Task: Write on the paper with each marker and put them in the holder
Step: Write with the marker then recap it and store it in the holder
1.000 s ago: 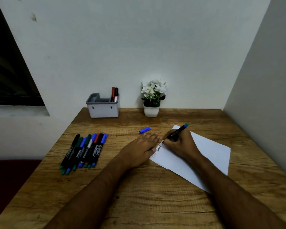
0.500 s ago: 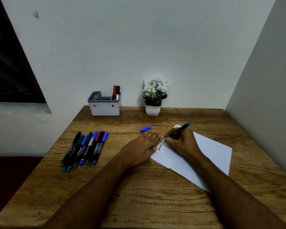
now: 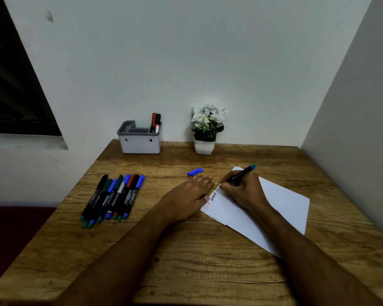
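Right hand (image 3: pixel 243 191) gripping blue marker (image 3: pixel 241 174) tip-down on white paper (image 3: pixel 281 202) near desk's (image 3: pixel 208 261) right edge, left hand (image 3: pixel 190 197) flat, fingers straight, pressing paper's left corner, blue cap (image 3: pixel 195 171) just beyond.

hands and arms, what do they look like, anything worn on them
Two bare human arms reach in from the bottom edge. The left hand and right hand wear no gloves, and no rings, watch or bracelet show. Both forearms are uncovered as far as the picture shows, with no sleeve in sight. No cables or markings appear on them.
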### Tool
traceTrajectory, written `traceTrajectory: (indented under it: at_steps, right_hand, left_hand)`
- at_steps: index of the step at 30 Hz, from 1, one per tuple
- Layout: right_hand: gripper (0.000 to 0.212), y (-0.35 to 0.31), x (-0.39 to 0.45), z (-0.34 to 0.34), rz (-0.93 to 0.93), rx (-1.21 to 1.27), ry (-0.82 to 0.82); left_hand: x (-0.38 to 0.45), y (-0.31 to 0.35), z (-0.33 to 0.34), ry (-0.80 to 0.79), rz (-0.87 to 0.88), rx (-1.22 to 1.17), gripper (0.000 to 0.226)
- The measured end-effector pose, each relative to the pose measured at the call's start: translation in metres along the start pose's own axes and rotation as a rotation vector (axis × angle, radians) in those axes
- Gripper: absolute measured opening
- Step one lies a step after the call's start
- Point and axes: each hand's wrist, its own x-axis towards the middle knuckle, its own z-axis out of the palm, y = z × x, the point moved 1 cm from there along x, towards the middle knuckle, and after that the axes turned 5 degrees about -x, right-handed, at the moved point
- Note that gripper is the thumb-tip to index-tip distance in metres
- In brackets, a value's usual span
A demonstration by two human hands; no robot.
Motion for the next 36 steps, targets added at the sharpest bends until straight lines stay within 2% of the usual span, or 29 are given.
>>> traceTrajectory:
  at_steps: [10,17,24,32,36]
  right_hand:
    - [0.007,0.002,-0.001,0.000,0.014,0.054,-0.011]
    - [0.010,-0.003,0.000,-0.006,0.115,0.270,0.133]
    - [0.013,-0.016,0.004,-0.016,0.045,0.352,0.109]
    - [0.009,-0.031,0.015,-0.021,0.007,0.388,0.115]
    - [0.009,-0.030,0.019,-0.020,0.003,0.378,0.118]
  left_hand:
    - [0.000,0.000,0.000,0.015,-0.004,-0.007,0.053]
    - [0.000,0.002,-0.004,0.011,-0.039,-0.064,0.054]
    - [-0.001,0.012,-0.020,0.070,-0.069,-0.147,0.046]
    - [0.031,0.010,-0.043,0.141,-0.145,-0.016,0.042]
    - [0.046,0.008,-0.038,0.113,-0.221,0.107,0.024]
